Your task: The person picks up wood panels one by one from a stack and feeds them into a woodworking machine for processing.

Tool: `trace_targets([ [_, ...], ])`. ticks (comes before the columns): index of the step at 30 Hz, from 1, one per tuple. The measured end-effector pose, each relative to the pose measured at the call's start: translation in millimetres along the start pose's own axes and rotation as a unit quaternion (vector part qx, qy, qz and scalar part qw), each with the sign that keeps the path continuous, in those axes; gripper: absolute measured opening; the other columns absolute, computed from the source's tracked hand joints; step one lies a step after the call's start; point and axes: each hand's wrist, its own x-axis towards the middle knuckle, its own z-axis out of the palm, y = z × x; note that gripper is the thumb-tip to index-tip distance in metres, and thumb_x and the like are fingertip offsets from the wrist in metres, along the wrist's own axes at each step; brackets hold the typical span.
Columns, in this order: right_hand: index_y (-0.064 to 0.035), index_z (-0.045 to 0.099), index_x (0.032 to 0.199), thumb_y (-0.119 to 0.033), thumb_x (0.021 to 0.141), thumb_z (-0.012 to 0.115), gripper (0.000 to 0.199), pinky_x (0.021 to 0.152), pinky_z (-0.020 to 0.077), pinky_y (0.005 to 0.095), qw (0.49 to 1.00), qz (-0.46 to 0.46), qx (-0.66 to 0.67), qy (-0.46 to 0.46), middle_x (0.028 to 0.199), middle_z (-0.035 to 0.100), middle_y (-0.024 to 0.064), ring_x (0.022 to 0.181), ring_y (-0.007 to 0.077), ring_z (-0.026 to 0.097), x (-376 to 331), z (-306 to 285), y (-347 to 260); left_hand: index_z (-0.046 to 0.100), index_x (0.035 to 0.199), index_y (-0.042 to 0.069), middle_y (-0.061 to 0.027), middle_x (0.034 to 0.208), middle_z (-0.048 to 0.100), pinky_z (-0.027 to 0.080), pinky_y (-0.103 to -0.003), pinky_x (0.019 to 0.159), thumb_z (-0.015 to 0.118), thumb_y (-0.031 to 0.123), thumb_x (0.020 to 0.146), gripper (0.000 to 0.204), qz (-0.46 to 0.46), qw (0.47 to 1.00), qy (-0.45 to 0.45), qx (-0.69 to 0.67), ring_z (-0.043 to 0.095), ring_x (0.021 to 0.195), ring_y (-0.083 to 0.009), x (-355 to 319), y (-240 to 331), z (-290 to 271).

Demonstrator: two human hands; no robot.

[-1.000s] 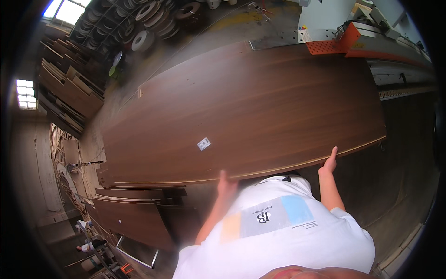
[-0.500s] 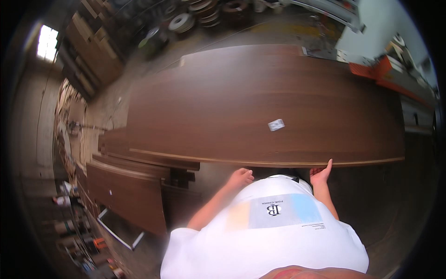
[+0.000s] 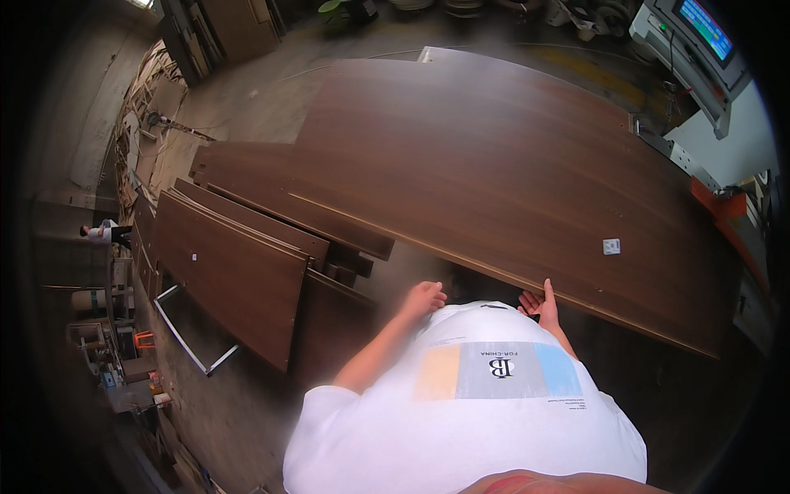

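Note:
A large dark brown wooden panel stretches in front of me, with a small white label near its right part. My right hand is at the panel's near edge, thumb raised against or just beside it and fingers spread below; it grips nothing. To the left, my left hand hangs in front of my shirt with fingers loosely curled in and nothing visible in them. It is apart from the panel.
More brown panels are stacked at the left, beside a white metal frame. A machine with a lit screen and an orange part stand at the right. A person is far left.
My view has turned left, so the large panel now slants down to the right and more of the left stacks show. My right hand has slid leftward relative to the label.

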Motion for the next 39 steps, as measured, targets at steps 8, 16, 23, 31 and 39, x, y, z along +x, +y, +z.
trace_targets([
  [8,-0.0059,0.046,0.131,-0.072,0.082,0.06,0.083,0.087,0.0481,0.0439,0.993,-0.037,0.094,0.061,0.116,0.054,0.0127,0.104,0.0257,0.055,13.0,9.5,-2.4,0.062,0.101,0.003,-0.0099,0.09,0.068,0.052,-0.028,0.069,0.057,0.033,0.098,0.03,0.059,0.995,-0.039,0.077,0.063,0.078,-0.014,-21.5,34.2,22.1],
  [16,-0.0001,0.052,0.127,-0.068,0.085,0.059,0.08,0.066,0.0499,0.0387,0.98,-0.12,0.1,0.125,0.104,0.062,0.0143,0.083,0.0259,0.06,5.2,-67.8,-42.3,0.066,0.089,0.003,-0.004,0.082,0.069,0.051,-0.03,0.068,0.061,0.021,0.094,0.019,0.312,0.935,0.013,0.169,0.063,0.075,-0.0157,-21.7,115.5,128.8],
  [23,-0.0033,0.055,0.122,-0.066,0.086,0.059,0.072,0.061,0.0454,0.0361,0.974,-0.134,0.117,0.142,0.099,0.062,0.0104,0.073,0.0221,0.055,-21.7,-131.8,-88.8,0.052,0.134,0.004,-0.0118,0.143,0.048,0.03,-0.044,0.114,0.059,0.034,0.091,0.053,0.588,0.658,-0.066,0.466,0.039,0.137,-0.0265,24.8,172.2,263.8],
  [31,-0.009,0.053,0.121,-0.064,0.082,0.066,0.069,0.067,0.0439,0.0334,0.946,-0.15,0.155,0.242,0.096,0.057,0.0045,0.079,0.0189,0.053,-42.5,-183.1,-117.5,0.026,0.151,0.002,-0.0122,0.161,0.018,0.007,-0.044,0.121,0.038,0.058,0.095,0.08,0.531,0.617,0.027,0.581,0.011,0.15,-0.0242,103.9,228.9,326.5],
  [39,-0.0072,0.049,0.125,-0.065,0.084,0.061,0.072,0.09,0.0418,0.0377,0.955,-0.161,0.18,0.173,0.116,0.051,0.0069,0.106,0.02,0.048,-69.8,-177.9,-93.1,0.015,0.155,0.004,-0.0088,0.163,0.009,0.004,-0.043,0.121,0.032,0.064,0.096,0.085,0.346,0.671,0.294,0.586,0.003,0.151,-0.0221,199.9,311.4,151.6],
])
